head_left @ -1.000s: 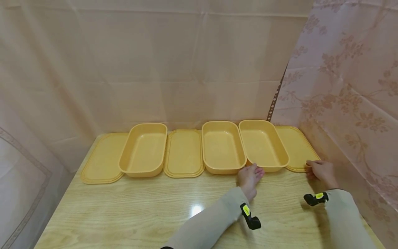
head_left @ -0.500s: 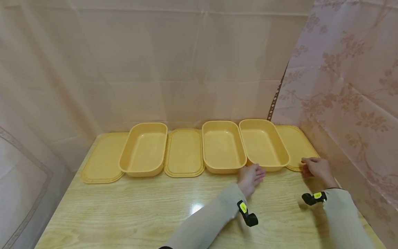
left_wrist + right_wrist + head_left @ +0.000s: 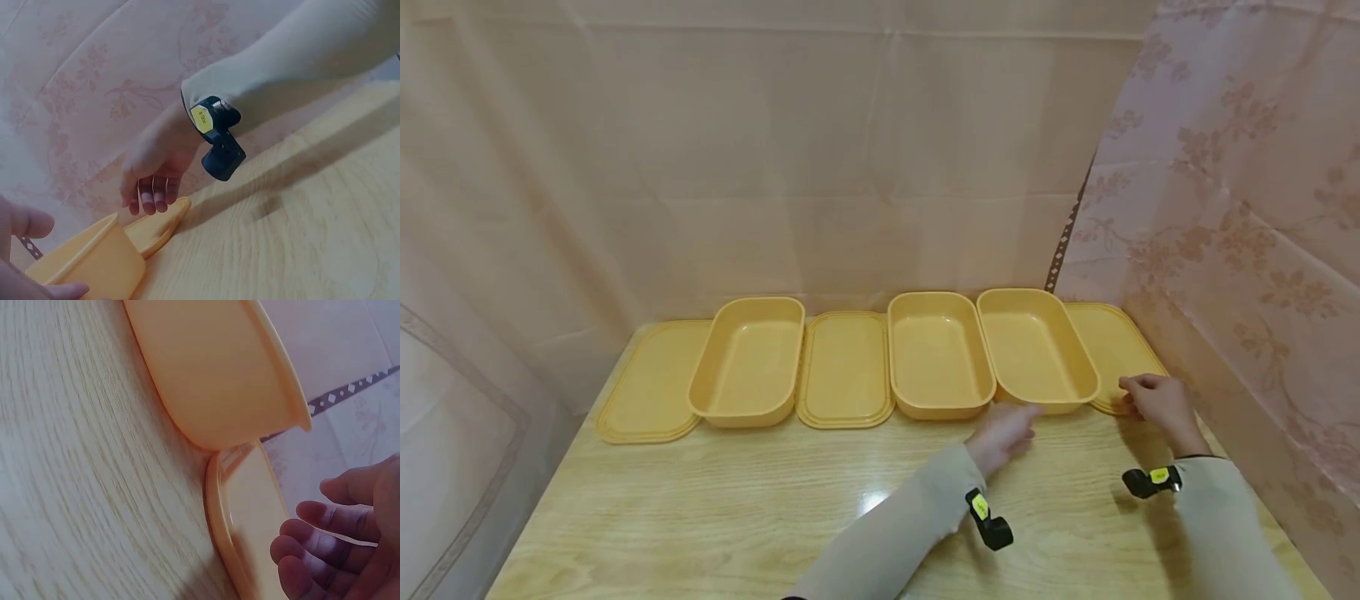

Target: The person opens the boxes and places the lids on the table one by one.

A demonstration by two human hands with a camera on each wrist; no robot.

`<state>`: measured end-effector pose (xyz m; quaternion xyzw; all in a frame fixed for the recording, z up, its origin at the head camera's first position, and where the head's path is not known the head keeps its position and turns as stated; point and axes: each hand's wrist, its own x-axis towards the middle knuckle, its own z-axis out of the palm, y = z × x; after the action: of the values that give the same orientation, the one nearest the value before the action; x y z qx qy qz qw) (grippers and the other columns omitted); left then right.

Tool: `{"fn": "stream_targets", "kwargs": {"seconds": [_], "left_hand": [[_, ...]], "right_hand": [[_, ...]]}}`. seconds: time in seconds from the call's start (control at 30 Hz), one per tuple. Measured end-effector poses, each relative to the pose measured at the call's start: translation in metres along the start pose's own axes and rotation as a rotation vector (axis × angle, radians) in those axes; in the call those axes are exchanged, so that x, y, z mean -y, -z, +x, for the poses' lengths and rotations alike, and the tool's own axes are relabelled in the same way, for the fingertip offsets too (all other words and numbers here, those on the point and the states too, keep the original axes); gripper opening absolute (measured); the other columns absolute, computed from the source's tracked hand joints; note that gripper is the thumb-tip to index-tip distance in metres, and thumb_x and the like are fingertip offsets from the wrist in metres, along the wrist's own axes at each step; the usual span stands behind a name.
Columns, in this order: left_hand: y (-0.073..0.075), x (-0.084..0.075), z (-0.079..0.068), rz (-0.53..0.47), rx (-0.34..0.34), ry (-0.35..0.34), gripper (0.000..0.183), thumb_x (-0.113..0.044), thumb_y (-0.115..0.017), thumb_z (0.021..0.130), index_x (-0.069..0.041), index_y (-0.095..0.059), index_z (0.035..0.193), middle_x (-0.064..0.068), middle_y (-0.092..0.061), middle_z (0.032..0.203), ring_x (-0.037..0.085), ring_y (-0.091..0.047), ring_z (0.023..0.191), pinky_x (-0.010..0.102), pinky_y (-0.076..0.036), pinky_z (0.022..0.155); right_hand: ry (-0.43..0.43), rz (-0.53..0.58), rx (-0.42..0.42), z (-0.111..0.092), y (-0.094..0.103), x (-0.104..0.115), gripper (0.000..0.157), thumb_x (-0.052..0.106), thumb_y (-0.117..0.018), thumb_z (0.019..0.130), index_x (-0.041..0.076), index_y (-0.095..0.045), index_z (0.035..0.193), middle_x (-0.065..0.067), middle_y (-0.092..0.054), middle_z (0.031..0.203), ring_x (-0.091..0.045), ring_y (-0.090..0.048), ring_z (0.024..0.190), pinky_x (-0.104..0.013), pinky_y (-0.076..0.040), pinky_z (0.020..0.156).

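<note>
My left hand (image 3: 1002,435) is just in front of the near wall of the rightmost yellow box (image 3: 1037,354), fingers extended and holding nothing. In the left wrist view, its thumb and fingers (image 3: 31,222) overlap the box wall (image 3: 100,265). To the right, my right hand (image 3: 1161,404) hovers over the near right corner of a flat yellow lid (image 3: 1108,342), whose left side is partly covered by that box. The right wrist view shows loosely bent fingers (image 3: 319,544) with nothing in them, beside the lid (image 3: 250,494).
Another open box (image 3: 936,354) adjoins the rightmost one. Further left lie a lid (image 3: 845,367), a third box (image 3: 748,358) and another lid (image 3: 655,383). All line the back of the wooden table (image 3: 737,508). Curtains (image 3: 850,150) close off the back and sides.
My left hand has drawn back slightly from the box toward me. My right hand has come off the lid's near corner and shifted a little left. The boxes and lids stay put.
</note>
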<state>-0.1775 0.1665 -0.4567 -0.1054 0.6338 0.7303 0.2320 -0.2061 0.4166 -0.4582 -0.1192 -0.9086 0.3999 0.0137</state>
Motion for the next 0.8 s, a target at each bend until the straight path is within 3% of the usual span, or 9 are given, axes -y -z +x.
{"fn": "stream_targets", "kwargs": {"seconds": [0.07, 0.13, 0.23, 0.3, 0.37, 0.53, 0.8], "left_hand": [[0.001, -0.001, -0.002, 0.098, 0.021, -0.046, 0.014, -0.018, -0.067, 0.087, -0.005, -0.066, 0.085, -0.006, -0.041, 0.061, 0.009, -0.04, 0.058, 0.022, -0.037, 0.057], [0.003, -0.003, -0.004, 0.186, 0.033, -0.076, 0.022, -0.023, -0.067, 0.088, -0.002, -0.069, 0.095, -0.005, -0.051, 0.067, 0.011, -0.048, 0.065, 0.027, -0.043, 0.064], [0.004, -0.005, -0.009, 0.293, 0.042, -0.091, 0.04, -0.029, -0.067, 0.088, -0.002, -0.066, 0.117, 0.004, -0.066, 0.102, 0.02, -0.06, 0.097, 0.04, -0.049, 0.09], [0.004, -0.006, -0.011, 0.329, 0.043, -0.091, 0.049, -0.03, -0.067, 0.088, -0.001, -0.06, 0.127, 0.01, -0.062, 0.128, 0.027, -0.057, 0.119, 0.047, -0.045, 0.103], [0.004, -0.008, -0.014, 0.355, 0.045, -0.096, 0.056, -0.03, -0.067, 0.088, 0.001, -0.055, 0.133, 0.014, -0.058, 0.136, 0.031, -0.054, 0.125, 0.048, -0.043, 0.106], [0.006, -0.01, -0.016, 0.395, 0.026, -0.123, 0.054, -0.029, -0.066, 0.089, 0.0, -0.055, 0.133, 0.013, -0.059, 0.135, 0.03, -0.055, 0.124, 0.046, -0.046, 0.104], [0.01, -0.01, -0.015, 0.307, 0.03, -0.125, 0.046, -0.025, -0.067, 0.09, 0.002, -0.06, 0.127, 0.015, -0.062, 0.128, 0.031, -0.058, 0.118, 0.049, -0.048, 0.1]], "right_hand": [[0.018, -0.004, -0.007, -0.001, -0.001, 0.001, 0.046, 0.026, -0.05, 0.1, -0.018, -0.06, 0.11, -0.003, -0.067, 0.07, -0.008, -0.062, 0.058, -0.03, -0.057, 0.055], [0.032, -0.019, -0.007, -0.001, -0.002, 0.004, 0.046, 0.026, -0.049, 0.1, -0.017, -0.06, 0.111, -0.007, -0.068, 0.073, -0.008, -0.061, 0.059, -0.03, -0.057, 0.056], [0.052, -0.042, -0.009, -0.002, -0.002, 0.009, 0.047, 0.027, -0.049, 0.101, -0.017, -0.06, 0.112, -0.012, -0.069, 0.077, -0.008, -0.061, 0.06, -0.03, -0.057, 0.057], [0.061, -0.054, -0.013, -0.004, -0.002, 0.013, 0.047, 0.027, -0.049, 0.101, -0.016, -0.06, 0.113, -0.015, -0.07, 0.08, -0.009, -0.061, 0.062, -0.03, -0.057, 0.057], [0.069, -0.068, -0.018, -0.005, -0.002, 0.016, 0.047, 0.028, -0.048, 0.101, -0.016, -0.06, 0.114, -0.017, -0.07, 0.081, -0.009, -0.062, 0.063, -0.03, -0.057, 0.057], [0.095, -0.082, -0.032, -0.007, -0.002, 0.023, 0.046, 0.027, -0.049, 0.101, -0.016, -0.06, 0.113, -0.025, -0.069, 0.084, -0.012, -0.063, 0.062, -0.029, -0.055, 0.055], [0.114, -0.086, -0.026, -0.008, -0.002, 0.026, 0.046, 0.028, -0.048, 0.102, -0.016, -0.06, 0.112, -0.023, -0.069, 0.084, -0.016, -0.063, 0.064, -0.027, -0.053, 0.055]]}}
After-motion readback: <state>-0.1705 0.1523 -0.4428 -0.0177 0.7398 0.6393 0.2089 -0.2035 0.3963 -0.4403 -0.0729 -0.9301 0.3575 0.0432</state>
